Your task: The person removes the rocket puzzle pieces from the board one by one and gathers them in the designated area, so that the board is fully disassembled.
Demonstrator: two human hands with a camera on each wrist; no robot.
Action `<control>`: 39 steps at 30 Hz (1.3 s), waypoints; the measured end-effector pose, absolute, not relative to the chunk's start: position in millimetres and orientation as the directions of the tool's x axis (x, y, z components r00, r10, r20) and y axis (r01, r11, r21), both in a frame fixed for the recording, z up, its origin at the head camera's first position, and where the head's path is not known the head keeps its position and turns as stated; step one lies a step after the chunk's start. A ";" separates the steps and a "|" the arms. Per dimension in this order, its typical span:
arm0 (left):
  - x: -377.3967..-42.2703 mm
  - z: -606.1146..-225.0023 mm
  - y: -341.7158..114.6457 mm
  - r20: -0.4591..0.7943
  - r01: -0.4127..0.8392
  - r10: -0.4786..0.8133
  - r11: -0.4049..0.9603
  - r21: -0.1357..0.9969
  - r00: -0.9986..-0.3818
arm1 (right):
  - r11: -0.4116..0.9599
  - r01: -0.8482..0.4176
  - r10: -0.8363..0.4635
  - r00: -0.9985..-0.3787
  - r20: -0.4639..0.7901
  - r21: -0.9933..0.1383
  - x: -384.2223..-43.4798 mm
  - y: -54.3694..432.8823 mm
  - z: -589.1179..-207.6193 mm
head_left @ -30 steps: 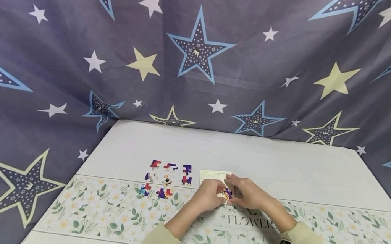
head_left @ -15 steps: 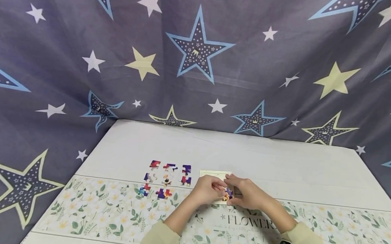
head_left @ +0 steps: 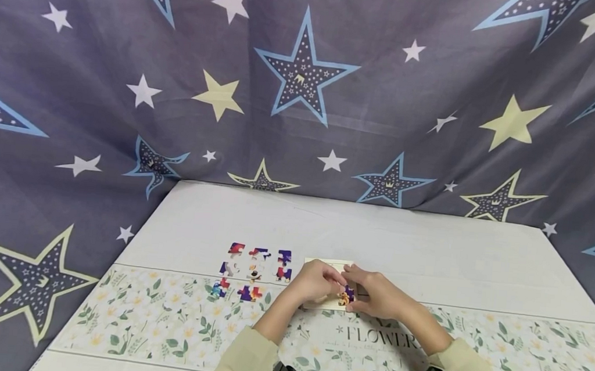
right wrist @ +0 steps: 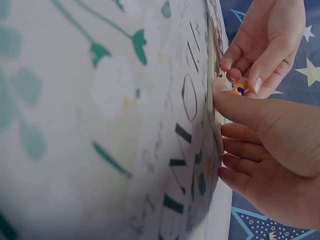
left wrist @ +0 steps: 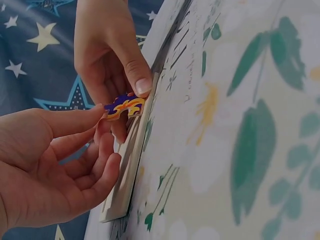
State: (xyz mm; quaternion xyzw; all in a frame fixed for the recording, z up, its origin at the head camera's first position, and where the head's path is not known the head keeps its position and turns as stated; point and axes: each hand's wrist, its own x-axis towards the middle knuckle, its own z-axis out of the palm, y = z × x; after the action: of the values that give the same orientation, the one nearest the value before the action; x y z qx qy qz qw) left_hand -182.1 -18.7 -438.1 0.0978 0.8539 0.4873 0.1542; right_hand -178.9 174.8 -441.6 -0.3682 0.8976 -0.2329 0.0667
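My left hand [head_left: 316, 283] pinches a purple and orange jigsaw piece [left wrist: 125, 106] between thumb and fingertips, the other fingers loosely bent. The piece is tilted, close over the right front part of a pale, shallow puzzle tray [head_left: 323, 263]. My right hand [head_left: 380, 295] grips the tray's right side, its thumb at the front corner and its fingers toward the back edge. In the right wrist view the right thumb [right wrist: 240, 107] lies over the tray's edge and partly hides the piece. Both hands cover much of the tray's inside.
Several loose jigsaw pieces [head_left: 255, 272] lie in rough rows on the table left of the tray. A floral cloth strip [head_left: 176, 321] with printed lettering runs across the white table [head_left: 403, 240]. A dark star-patterned curtain [head_left: 387, 111] hangs behind and at the left.
My left hand has drawn slightly back and to the left, its wrist turning, and more of the piece and the tray's front edge shows. The right hand keeps its place.
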 end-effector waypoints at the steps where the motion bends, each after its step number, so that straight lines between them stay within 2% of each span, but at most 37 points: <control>1: -182.1 -438.4 -18.9 -0.168 0.018 0.319 0.507 0.862 -0.933 | 0.620 -0.629 -0.693 -0.720 0.050 -0.469 -178.9 174.9 -441.7; 13: -180.7 -446.2 -15.0 -0.097 0.094 0.323 0.529 0.844 -0.941 | 0.625 -0.625 -0.692 -0.721 0.039 -0.468 -178.0 176.9 -443.3; 29: -179.2 -448.6 -21.4 -0.111 0.043 0.281 0.491 0.870 -0.953 | 0.629 -0.637 -0.695 -0.718 0.044 -0.447 -178.5 176.1 -443.1; 39: -177.0 -440.2 -45.3 -0.085 0.052 0.252 0.494 0.868 -0.964 | 0.645 -0.626 -0.689 -0.724 0.020 -0.438 -178.6 174.5 -439.6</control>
State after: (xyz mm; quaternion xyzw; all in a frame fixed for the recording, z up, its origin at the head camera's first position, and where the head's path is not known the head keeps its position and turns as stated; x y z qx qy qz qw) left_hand -177.0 -45.3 -440.2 0.0887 0.8584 0.4951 0.1009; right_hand -178.6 174.5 -439.6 -0.3638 0.9039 -0.2123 0.0743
